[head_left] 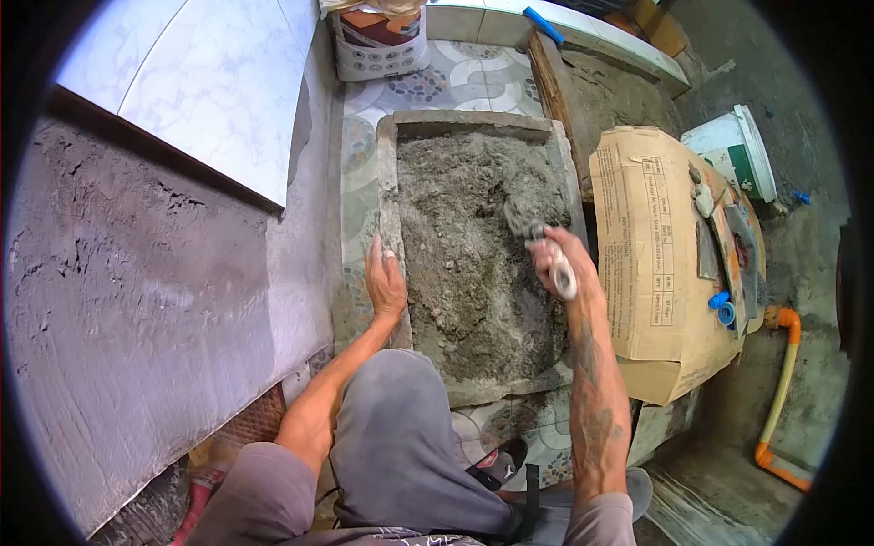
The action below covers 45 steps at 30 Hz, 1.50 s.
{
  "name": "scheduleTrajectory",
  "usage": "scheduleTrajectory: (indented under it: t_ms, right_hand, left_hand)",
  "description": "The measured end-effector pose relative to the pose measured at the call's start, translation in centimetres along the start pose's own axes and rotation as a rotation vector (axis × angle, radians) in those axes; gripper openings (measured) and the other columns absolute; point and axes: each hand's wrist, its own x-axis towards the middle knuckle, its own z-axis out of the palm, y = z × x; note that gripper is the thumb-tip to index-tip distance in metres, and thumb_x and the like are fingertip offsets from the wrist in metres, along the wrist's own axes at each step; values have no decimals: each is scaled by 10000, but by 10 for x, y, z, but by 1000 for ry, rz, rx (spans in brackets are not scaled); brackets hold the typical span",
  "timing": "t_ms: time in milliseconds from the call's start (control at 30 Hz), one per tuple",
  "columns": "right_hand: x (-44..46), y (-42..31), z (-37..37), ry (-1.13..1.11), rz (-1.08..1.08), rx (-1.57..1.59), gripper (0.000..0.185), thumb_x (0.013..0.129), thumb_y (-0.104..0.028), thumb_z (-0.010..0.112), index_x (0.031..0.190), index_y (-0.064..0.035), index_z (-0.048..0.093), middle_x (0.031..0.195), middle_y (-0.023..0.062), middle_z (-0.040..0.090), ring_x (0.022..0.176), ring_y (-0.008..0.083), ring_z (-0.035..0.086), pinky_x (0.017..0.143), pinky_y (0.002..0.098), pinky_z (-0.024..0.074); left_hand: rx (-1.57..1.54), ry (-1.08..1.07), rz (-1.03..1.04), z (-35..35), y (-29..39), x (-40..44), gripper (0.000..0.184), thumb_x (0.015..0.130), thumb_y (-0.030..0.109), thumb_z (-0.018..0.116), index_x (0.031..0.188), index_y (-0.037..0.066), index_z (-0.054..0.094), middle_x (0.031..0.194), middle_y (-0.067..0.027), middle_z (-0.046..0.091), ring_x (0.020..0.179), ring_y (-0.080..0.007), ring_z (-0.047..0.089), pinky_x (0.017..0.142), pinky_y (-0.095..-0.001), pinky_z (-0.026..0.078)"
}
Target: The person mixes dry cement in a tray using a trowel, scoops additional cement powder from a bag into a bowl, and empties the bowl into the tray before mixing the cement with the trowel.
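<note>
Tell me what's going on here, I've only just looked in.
A person is working a lumpy grey mix in a shallow tray on the floor. Their right hand grips the pale handle of a trowel, its blade down in the mix. Their left hand is at the tray's left edge. The mix looks rough and uneven, and a flattened paper sack lies to the right.

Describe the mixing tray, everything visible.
The mixing tray is rectangular, its long sides running away from the person, with a low rim caked in grey; the coating hides its material. It appears to lie flat on the patterned floor. Lumpy, uneven grey mix covers its bottom. The left hand touches its left rim; the right hand holds a trowel in the mix.
</note>
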Motion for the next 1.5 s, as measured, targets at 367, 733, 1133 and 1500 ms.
scheduleTrajectory:
  t_ms: [367, 733, 1133, 1500]
  right_hand:
    - [1, -1, 58, 288, -519, -1929, 422, 812, -188, 567, 1093, 126, 551, 1036, 331, 646, 991, 409, 659, 883, 482, 521]
    - [-7, 86, -51, -87, -618, -2274, 271, 767, -55, 643, 987, 53, 527, 834, 249, 681, 772, 396, 690, 696, 461, 565]
    - [1, 16, -43, 393, -890, -2342, 183, 807, -37, 594, 943, 38, 497, 778, 250, 664, 715, 383, 695, 604, 449, 558]
    - [-66, 95, -63, 114, -346, -2037, 344, 802, -143, 612, 999, 114, 495, 870, 348, 641, 865, 479, 653, 773, 509, 537]
  left_hand:
    - [10, -20, 57, 0, 1, 1, 528, 988, 249, 412, 1406, -73, 414, 1380, -281, 474, 1281, -422, 449, 1084, -435, 349]
    - [72, -20, 14, 2, 9, 2, 558, 988, 305, 423, 1414, -55, 412, 1376, -282, 475, 1279, -434, 440, 1088, -448, 336]
    - [42, -7, 66, 3, -1, 1, 556, 988, 301, 425, 1387, -85, 432, 1360, -292, 477, 1261, -436, 455, 1088, -445, 336]
    - [66, -18, 33, 3, 1, 0, 572, 988, 303, 421, 1418, -74, 394, 1350, -285, 473, 1255, -428, 457, 1076, -446, 347]
